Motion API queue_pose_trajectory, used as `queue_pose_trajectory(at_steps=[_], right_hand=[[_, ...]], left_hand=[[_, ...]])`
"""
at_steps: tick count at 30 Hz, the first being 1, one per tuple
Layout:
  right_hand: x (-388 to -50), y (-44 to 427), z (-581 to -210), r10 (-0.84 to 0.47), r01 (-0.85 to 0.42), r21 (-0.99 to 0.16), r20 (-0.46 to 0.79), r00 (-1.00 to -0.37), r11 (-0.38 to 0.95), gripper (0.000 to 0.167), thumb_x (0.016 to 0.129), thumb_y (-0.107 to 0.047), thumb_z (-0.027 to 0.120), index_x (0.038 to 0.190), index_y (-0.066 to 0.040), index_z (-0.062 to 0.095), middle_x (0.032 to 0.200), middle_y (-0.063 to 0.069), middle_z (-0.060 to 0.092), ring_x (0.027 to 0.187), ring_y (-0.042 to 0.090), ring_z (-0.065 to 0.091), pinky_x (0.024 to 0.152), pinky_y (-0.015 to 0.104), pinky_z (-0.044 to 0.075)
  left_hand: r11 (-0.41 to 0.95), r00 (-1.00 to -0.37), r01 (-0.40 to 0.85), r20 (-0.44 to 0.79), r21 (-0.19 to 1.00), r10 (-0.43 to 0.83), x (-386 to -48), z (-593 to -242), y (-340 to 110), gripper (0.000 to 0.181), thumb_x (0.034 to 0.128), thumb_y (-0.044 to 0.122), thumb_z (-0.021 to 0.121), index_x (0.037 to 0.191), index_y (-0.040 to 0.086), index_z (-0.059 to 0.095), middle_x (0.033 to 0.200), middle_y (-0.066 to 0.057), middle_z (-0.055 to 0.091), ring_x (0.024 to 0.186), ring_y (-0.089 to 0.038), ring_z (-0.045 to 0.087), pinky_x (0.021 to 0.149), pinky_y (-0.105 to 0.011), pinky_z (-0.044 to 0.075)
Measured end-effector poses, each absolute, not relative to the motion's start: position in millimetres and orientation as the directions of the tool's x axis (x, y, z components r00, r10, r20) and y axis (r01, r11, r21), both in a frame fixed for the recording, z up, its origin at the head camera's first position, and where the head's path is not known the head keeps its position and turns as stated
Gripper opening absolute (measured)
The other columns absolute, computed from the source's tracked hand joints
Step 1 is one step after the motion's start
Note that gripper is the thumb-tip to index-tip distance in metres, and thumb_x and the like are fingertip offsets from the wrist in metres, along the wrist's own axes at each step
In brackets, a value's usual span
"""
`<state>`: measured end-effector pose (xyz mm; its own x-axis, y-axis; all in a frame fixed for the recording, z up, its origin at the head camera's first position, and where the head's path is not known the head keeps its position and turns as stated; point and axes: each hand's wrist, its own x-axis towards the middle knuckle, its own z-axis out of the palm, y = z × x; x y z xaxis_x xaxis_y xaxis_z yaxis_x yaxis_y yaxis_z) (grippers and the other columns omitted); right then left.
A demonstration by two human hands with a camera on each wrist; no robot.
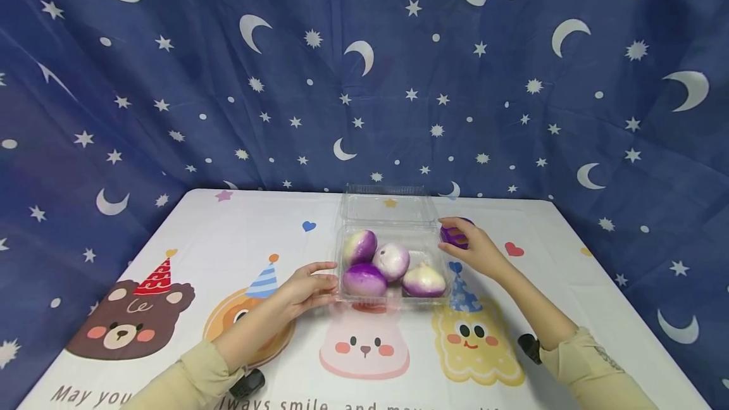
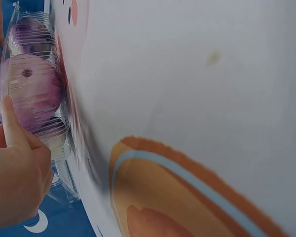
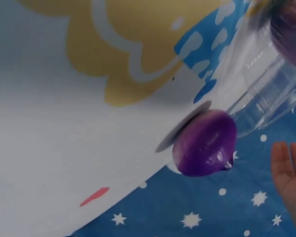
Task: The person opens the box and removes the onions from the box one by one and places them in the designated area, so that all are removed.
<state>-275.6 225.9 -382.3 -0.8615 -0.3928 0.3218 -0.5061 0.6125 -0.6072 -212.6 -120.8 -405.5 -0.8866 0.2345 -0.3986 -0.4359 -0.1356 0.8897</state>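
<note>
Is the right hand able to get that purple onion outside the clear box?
Probably yes. The right hand is near the purple onion and looks free, and nothing seems to block it. The clear box is beside the onion, not over it.

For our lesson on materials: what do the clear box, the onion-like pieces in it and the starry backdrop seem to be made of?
Clear box: probably thin, glossy plastic; it is see-through with ribbed walls.
Onion-like pieces: smooth and shiny with bright highlights; perhaps coated foam or plastic, though real skin cannot be excluded.
Backdrop: likely fabric, given its soft folds.
</note>
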Motion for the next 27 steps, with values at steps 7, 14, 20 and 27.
queue_pose_trajectory(at_steps=[7, 14, 20, 27], right_hand=[[-273, 216, -383, -0.447, -0.511, -0.623, 0.274, -0.852, 0.592, 0.041, 0.090, -0.012, 0.063, 0.125, 0.007, 0.052, 0.120, 0.024, 0.058, 0.106, 0.042, 0.058, 0.094, 0.054, 0.051], [-270, 212, -386, -0.495, -0.524, -0.587, 0.229, -0.838, 0.617, 0.039, 0.090, -0.018, 0.063, 0.120, 0.006, 0.057, 0.120, 0.022, 0.060, 0.112, 0.039, 0.057, 0.098, 0.050, 0.050], [-266, 211, -387, -0.558, -0.568, -0.547, 0.206, -0.803, 0.615, 0.043, 0.088, -0.022, 0.066, 0.121, 0.004, 0.058, 0.118, 0.020, 0.062, 0.112, 0.037, 0.057, 0.098, 0.053, 0.049], [-260, 212, -393, -0.598, -0.572, -0.489, 0.122, -0.793, 0.659, 0.066, 0.080, -0.035, 0.073, 0.128, 0.004, 0.053, 0.125, 0.020, 0.059, 0.119, 0.039, 0.053, 0.101, 0.057, 0.045]], left_hand=[[-0.157, -0.890, -0.429, -0.387, 0.889, 0.239, -213, -405, -121, 0.051, 0.0903, -0.008, 0.049, 0.139, -0.006, 0.033, 0.088, -0.003, 0.054, 0.071, -0.010, 0.058, 0.072, -0.024, 0.062], [-0.181, -0.892, -0.429, -0.384, 0.885, 0.239, -216, -405, -121, 0.051, 0.0904, -0.008, 0.050, 0.138, -0.005, 0.033, 0.085, -0.002, 0.054, 0.070, -0.010, 0.059, 0.070, -0.024, 0.062], [-0.176, -0.894, -0.426, -0.383, 0.887, 0.234, -216, -405, -120, 0.051, 0.0904, -0.008, 0.050, 0.138, -0.006, 0.033, 0.084, -0.002, 0.054, 0.070, -0.010, 0.060, 0.071, -0.025, 0.062], [-0.139, -0.894, -0.420, -0.383, 0.897, 0.230, -215, -406, -120, 0.050, 0.0898, -0.008, 0.050, 0.137, -0.006, 0.035, 0.083, -0.002, 0.054, 0.068, -0.009, 0.058, 0.068, -0.024, 0.062]])
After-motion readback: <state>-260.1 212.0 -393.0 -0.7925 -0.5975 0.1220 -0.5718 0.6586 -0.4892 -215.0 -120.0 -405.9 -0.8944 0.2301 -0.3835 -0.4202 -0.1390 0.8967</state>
